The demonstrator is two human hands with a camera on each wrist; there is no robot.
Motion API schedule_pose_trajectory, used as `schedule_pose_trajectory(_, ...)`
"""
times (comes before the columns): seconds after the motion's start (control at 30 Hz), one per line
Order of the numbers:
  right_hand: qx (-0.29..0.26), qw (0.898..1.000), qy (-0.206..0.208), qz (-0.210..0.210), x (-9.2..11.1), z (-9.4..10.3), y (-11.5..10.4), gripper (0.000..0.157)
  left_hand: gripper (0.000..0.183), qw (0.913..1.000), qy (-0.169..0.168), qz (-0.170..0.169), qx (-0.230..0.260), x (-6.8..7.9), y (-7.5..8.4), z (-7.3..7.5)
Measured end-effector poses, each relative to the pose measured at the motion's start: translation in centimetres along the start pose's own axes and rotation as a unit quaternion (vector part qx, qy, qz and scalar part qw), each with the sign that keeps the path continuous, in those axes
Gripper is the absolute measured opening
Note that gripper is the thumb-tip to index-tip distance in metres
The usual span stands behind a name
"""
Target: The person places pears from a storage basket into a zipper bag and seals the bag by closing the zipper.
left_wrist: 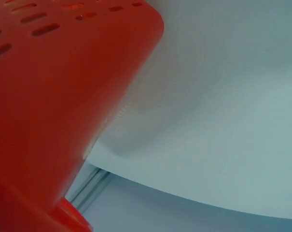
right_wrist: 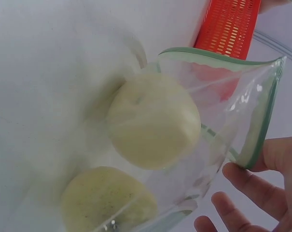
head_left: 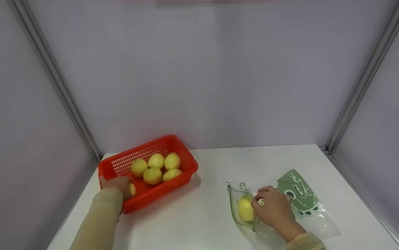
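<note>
In the head view my left hand (head_left: 118,184) reaches into the near left end of the red plastic basket (head_left: 182,175). It grips a yellow apple (head_left: 133,189), mostly hidden behind the hand. Several more yellow apples (head_left: 152,175) lie farther right in the basket. My right hand (head_left: 274,206) pinches the green-edged mouth of a clear zip bag (head_left: 232,203) between thumb and index finger, the other fingers spread apart. Two apples show inside the bag in the right wrist view, one apple (right_wrist: 153,121) near the mouth and another apple (right_wrist: 107,200) deeper in.
The bag's green printed end (head_left: 298,194) lies flat on the white table (head_left: 217,163) toward the right. Grey-white walls (head_left: 199,76) rise behind the table and on both sides. In the left wrist view the basket's outer wall (left_wrist: 63,96) fills the left part.
</note>
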State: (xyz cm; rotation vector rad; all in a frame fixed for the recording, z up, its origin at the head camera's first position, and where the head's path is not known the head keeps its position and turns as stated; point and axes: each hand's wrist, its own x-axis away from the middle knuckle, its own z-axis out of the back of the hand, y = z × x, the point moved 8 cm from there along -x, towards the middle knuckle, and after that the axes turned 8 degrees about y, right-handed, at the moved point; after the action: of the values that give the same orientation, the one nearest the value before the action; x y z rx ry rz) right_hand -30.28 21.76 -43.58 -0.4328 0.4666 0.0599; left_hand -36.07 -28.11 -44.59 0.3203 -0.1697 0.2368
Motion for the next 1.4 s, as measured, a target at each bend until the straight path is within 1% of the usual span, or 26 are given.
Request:
schedule_pose_trajectory(0.03,0.0,1.0,0.001,0.001,0.1,-0.1,0.0,0.013,0.06,0.9971,0.022,-0.046,-0.056,-0.2,0.3,0.2)
schedule_pose_trajectory(0.07,0.0,1.0,0.001,0.002,0.1,-0.1,-0.1,0.013,0.059,0.9949,0.034,-0.06,-0.074,-0.2,0.3,0.3)
schedule_pose_trajectory(0.1,0.001,1.0,0.002,0.003,0.2,-0.1,-0.1,0.013,0.061,0.9936,0.043,-0.067,-0.08,-0.2,0.3,0.4)
schedule_pose_trajectory(0.17,0.003,1.0,0.005,0.005,0.2,-0.2,-0.1,0.012,0.072,0.9945,0.052,-0.058,-0.07,-0.1,0.1,0.7)
schedule_pose_trajectory(0.2,0.004,1.0,0.006,0.006,0.2,-0.2,-0.2,0.012,0.077,0.9945,0.057,-0.057,-0.067,-0.3,0.0,0.6)
schedule_pose_trajectory(0.27,0.007,1.0,0.007,0.008,0.2,-0.1,-0.2,0.013,0.087,0.9933,0.068,-0.061,-0.071,-1.0,-0.1,0.6)
schedule_pose_trajectory(0.37,0.006,1.0,0.007,0.009,0.2,-0.1,-0.3,0.013,0.1,0.9922,0.086,-0.067,-0.06,-1.9,0.1,0.8)
schedule_pose_trajectory(0.43,0.004,1.0,0.005,0.008,0.2,-0.1,-0.2,0.013,0.106,0.9906,0.097,-0.078,-0.056,-2.2,0.6,1.1)
schedule_pose_trajectory(0.5,0.002,1.0,0.001,0.005,0.2,-0.1,-0.1,0.012,0.11,0.9886,0.105,-0.094,-0.054,-1.8,1.5,1.3)
schedule_pose_trajectory(0.57,0.002,1.0,-0.005,0.001,0.3,-0.2,0.1,0.012,0.109,0.9866,0.109,-0.11,-0.05,-1.3,2.5,1.4)
schedule_pose_trajectory(0.67,0.002,1.0,-0.012,-0.004,0.3,-0.2,0.2,0.012,0.099,0.9815,0.123,-0.142,-0.038,-0.3,4.3,1.4)
schedule_pose_trajectory(0.77,0.0,1.0,-0.017,-0.007,0.3,-0.3,0.2,0.012,0.09,0.9744,0.145,-0.171,-0.019,0.9,6.0,1.5)
schedule_pose_trajectory(0.83,-0.001,1.0,-0.016,-0.004,0.2,-0.2,0.0,0.013,0.087,0.9687,0.163,-0.187,-0.008,1.7,7.1,1.7)
schedule_pose_trajectory(0.93,-0.003,1.0,-0.002,0.009,-0.1,0.2,-0.4,0.013,0.084,0.9553,0.193,-0.224,-0.001,3.1,9.2,2.0)
schedule_pose_trajectory(1.07,-0.013,0.999,0.023,0.025,-0.3,1.0,-0.7,0.014,0.079,0.9337,0.225,-0.278,-0.003,4.8,12.3,2.0)
schedule_pose_trajectory(1.13,-0.02,0.999,0.028,0.025,-0.3,1.4,-0.8,0.015,0.079,0.9261,0.231,-0.298,-0.005,5.7,13.7,1.7)
schedule_pose_trajectory(1.23,-0.028,0.999,0.032,0.023,-0.4,1.9,-0.8,0.014,0.081,0.917,0.231,-0.325,-0.005,7.0,15.6,0.9)
schedule_pose_trajectory(1.4,-0.032,0.998,0.049,0.028,-1.0,3.0,-1.1,0.013,0.08,0.903,0.217,-0.37,0.02,9.1,18.4,-0.7)
